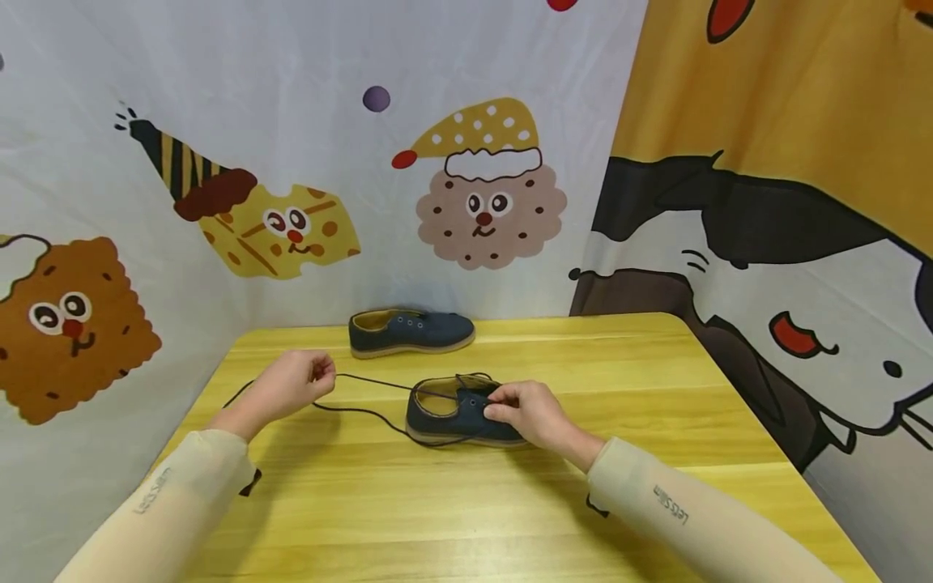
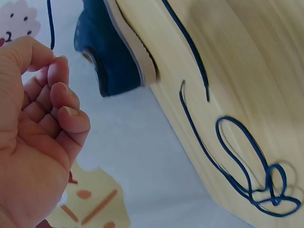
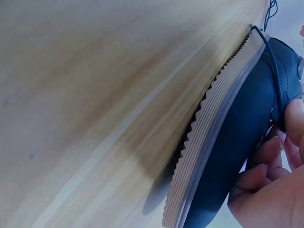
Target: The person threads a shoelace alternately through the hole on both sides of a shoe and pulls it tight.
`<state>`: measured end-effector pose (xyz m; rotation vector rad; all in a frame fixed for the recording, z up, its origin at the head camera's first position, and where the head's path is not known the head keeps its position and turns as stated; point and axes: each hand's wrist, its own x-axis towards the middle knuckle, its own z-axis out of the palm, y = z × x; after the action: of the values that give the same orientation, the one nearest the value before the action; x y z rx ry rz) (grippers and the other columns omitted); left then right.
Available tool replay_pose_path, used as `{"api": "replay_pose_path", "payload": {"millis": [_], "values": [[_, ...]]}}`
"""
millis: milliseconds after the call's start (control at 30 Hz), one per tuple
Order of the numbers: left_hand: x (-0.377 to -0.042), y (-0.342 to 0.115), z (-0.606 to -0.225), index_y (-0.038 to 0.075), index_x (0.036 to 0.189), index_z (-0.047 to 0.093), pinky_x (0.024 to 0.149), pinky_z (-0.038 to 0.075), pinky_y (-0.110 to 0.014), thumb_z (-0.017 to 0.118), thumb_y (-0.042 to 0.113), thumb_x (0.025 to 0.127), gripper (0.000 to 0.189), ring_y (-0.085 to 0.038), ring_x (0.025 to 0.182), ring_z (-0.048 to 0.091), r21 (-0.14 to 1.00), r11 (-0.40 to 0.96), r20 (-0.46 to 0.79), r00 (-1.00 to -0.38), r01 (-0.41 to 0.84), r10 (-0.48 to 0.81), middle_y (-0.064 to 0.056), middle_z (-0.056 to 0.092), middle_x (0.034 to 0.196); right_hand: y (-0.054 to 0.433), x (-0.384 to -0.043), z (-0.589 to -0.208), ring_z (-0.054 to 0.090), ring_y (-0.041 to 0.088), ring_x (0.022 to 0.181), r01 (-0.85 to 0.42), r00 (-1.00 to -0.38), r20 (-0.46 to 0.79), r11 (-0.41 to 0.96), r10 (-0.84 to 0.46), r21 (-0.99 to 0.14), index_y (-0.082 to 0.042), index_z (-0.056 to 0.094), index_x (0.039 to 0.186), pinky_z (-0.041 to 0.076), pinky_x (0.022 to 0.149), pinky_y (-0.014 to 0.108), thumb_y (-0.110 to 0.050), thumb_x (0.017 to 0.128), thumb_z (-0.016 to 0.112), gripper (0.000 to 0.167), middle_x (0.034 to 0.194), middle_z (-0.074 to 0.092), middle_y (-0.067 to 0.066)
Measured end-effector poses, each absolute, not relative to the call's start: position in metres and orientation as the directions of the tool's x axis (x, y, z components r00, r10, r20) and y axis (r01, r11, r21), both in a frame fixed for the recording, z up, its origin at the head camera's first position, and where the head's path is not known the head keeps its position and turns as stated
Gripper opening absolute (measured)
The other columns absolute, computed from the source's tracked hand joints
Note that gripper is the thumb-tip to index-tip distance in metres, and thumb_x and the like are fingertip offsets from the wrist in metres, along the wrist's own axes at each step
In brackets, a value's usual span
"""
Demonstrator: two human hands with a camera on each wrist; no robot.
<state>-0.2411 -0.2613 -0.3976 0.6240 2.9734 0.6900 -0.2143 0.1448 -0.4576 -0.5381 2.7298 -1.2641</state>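
The navy shoe (image 1: 450, 424) lies on the table (image 1: 379, 510), its eyelets (image 1: 473, 402) just beside the right hand's (image 1: 535, 414) fingertips; whether they pinch anything, I can't tell. The left hand (image 1: 290, 384) pinches its lace (image 1: 375, 381), well apart from the shoe.

Yellow wooden table (image 1: 408, 518), cartoon-printed cloth backdrop (image 1: 291, 97)

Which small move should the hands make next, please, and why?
Perhaps the left hand should pull the lace gently away from the near shoe. It pinches this lace, which runs almost straight to the shoe, and the right hand, touching the shoe by its lace holes, could keep it steady.
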Motion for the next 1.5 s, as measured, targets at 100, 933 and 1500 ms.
{"api": "replay_pose_path", "payload": {"millis": [100, 933, 1500], "values": [[-0.241, -0.270, -0.400, 0.016, 0.085, 0.061, 0.054, 0.039, -0.031, 0.056, 0.014, 0.094, 0.010, -0.012, 0.053, 0.041, 0.421, 0.834, 0.063, -0.928, 0.357, 0.366, 0.004, 0.054, 0.067, 0.146, -0.215, -0.458, 0.061, 0.008, 0.074, -0.276, -0.936, 0.067, 0.598, -0.347, -0.753, -0.022, 0.074, 0.101, 0.051, 0.064, 0.030, -0.031, 0.088, 0.073, 0.016, 0.087, 0.066, -0.011], [-0.249, -0.310, -0.405, 0.009, 0.087, 0.061, 0.059, 0.037, -0.035, 0.053, 0.012, 0.096, 0.013, -0.016, 0.062, 0.045, 0.321, 0.906, -0.022, -0.955, 0.275, 0.297, 0.000, 0.052, 0.070, 0.146, -0.215, -0.457, 0.059, 0.012, 0.073, -0.243, -0.940, 0.039, 0.587, -0.338, -0.772, -0.025, 0.071, 0.098, 0.050, 0.065, 0.032, -0.032, 0.089, 0.071, 0.011, 0.084, 0.064, -0.009], [-0.256, -0.316, -0.410, 0.009, 0.090, 0.062, 0.057, 0.040, -0.036, 0.052, 0.015, 0.098, 0.014, -0.017, 0.059, 0.047, 0.177, 0.955, -0.045, -0.967, 0.237, 0.249, 0.001, 0.054, 0.070, 0.146, -0.215, -0.457, 0.058, 0.014, 0.069, -0.241, -0.944, 0.040, 0.599, -0.328, -0.764, -0.024, 0.070, 0.093, 0.050, 0.062, 0.032, -0.032, 0.088, 0.073, 0.010, 0.080, 0.063, -0.008]]}}
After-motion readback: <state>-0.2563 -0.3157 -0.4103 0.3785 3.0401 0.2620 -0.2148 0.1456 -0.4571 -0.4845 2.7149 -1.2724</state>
